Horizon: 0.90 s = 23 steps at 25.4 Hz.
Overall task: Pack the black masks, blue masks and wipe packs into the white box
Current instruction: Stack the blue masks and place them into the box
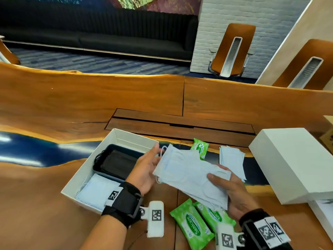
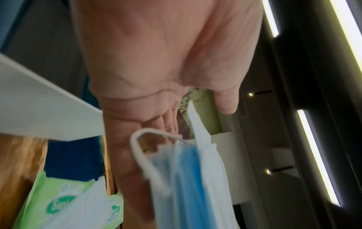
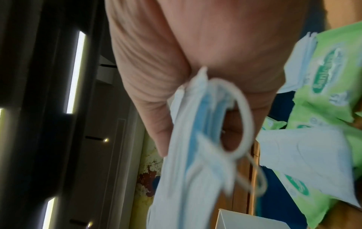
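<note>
With your right hand pinching the blue masks and left hand flat against their upper-left end, square the edges before laying them in the white box.

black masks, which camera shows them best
The head view: the black masks lie in plain sight inside the white box. Neither wrist view shows them, only the held blue masks.
</note>
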Each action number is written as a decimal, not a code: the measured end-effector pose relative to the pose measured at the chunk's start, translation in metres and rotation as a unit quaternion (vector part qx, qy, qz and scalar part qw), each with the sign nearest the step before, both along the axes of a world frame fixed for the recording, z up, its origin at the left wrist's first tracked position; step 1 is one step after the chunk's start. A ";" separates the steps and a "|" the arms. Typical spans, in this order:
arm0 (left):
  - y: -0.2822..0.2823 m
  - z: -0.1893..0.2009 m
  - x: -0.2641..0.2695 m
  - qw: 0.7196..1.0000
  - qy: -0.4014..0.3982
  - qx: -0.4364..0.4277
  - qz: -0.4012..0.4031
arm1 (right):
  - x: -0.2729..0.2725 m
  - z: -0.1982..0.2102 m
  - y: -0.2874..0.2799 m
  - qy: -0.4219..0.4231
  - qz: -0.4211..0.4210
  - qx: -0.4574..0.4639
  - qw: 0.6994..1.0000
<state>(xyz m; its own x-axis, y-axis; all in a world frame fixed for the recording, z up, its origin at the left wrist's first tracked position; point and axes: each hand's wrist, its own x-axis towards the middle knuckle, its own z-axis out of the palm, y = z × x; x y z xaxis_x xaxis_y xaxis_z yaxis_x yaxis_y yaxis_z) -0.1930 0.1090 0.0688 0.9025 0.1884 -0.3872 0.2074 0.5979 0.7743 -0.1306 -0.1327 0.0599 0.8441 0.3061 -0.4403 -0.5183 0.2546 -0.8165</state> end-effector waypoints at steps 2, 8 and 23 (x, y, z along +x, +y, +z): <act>-0.001 0.005 -0.001 0.996 0.017 0.063 -0.059 | -0.001 0.006 0.000 -0.016 0.032 -0.011 0.999; -0.014 0.000 -0.003 0.986 0.051 0.158 -0.004 | -0.011 0.015 0.026 -0.031 0.044 -0.030 0.998; 0.018 0.022 -0.043 0.985 -0.009 0.173 0.022 | -0.031 0.028 0.057 -0.039 0.090 0.012 0.995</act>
